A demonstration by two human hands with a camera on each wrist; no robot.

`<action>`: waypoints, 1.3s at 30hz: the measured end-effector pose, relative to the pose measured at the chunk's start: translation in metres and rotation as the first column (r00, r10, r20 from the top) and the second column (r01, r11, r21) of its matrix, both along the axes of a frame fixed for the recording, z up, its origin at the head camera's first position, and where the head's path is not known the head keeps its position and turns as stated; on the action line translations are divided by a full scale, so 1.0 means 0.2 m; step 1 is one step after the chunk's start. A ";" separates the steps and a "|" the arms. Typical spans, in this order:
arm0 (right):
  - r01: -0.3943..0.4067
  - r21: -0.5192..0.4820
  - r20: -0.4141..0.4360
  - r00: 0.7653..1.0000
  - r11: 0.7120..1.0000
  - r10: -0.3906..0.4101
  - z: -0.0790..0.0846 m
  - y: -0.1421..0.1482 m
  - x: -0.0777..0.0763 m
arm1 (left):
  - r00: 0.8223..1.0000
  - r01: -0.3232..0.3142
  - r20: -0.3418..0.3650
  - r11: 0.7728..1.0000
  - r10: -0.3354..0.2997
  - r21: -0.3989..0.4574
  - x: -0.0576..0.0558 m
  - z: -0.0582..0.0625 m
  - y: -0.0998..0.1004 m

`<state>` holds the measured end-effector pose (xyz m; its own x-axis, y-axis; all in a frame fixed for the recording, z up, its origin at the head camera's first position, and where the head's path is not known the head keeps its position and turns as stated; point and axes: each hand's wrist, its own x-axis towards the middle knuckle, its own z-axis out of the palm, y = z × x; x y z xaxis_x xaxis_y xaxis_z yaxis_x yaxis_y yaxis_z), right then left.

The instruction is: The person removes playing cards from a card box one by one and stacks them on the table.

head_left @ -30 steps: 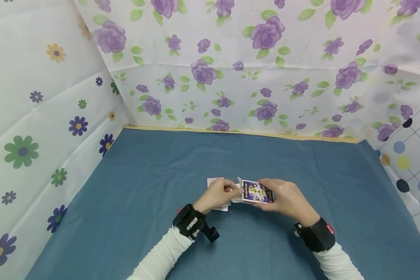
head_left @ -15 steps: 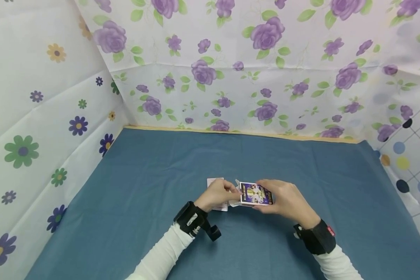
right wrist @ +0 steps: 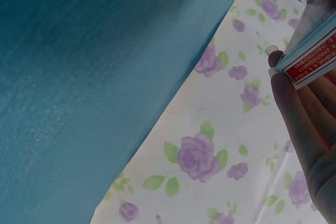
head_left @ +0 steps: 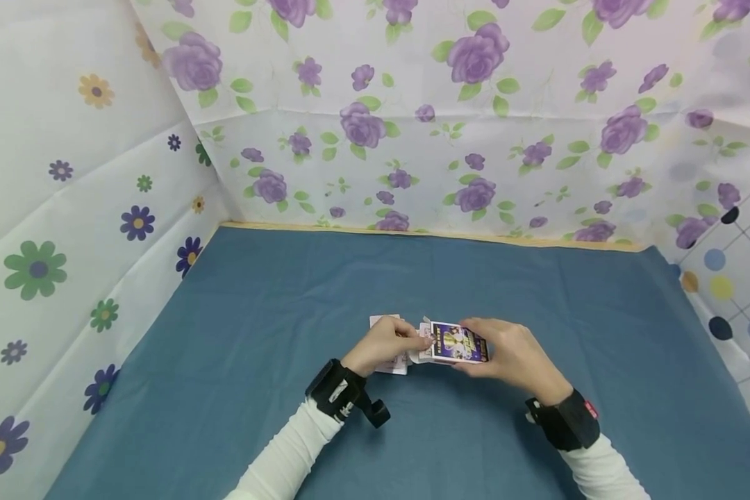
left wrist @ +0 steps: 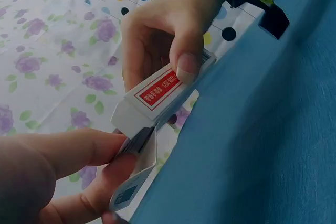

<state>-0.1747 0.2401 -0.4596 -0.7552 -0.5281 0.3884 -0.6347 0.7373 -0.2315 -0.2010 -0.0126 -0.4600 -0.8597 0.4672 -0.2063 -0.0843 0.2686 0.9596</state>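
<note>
My right hand (head_left: 509,354) grips a purple and white playing-card box (head_left: 459,342) by its sides, the open end towards the left. At that opening, my left hand (head_left: 384,344) pinches the playing cards (head_left: 424,333), which stick partly out. In the left wrist view the box (left wrist: 152,98) shows a white side with a red label, and its loose flap (left wrist: 131,190) hangs beside the left fingers. Under the left hand, more cards (head_left: 392,366) lie on the cloth, partly hidden. The right wrist view shows only a corner of the box (right wrist: 312,64) and some right-hand fingers.
A blue cloth (head_left: 287,292) covers the table. Behind it hangs a white sheet with purple flowers (head_left: 362,125), and another flowered sheet (head_left: 69,208) stands on the left. A black camera strap (head_left: 334,389) is on the left wrist.
The box dipped slightly left and came back to the right. A strip of white card now shows between its opening and the left fingers, which have shifted little.
</note>
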 end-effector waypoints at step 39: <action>0.052 0.022 -0.003 0.999 0.998 -0.052 -0.01 0.03 -0.01 | 0.966 -0.258 0.079 0.933 0.246 0.251 -0.02 0.01 -0.15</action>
<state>-0.1761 0.2471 -0.4614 -0.7809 -0.4965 0.3790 -0.5958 0.7742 -0.2134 -0.2043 -0.0419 -0.4583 -0.9485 0.2787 -0.1503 -0.1627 -0.0220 0.9864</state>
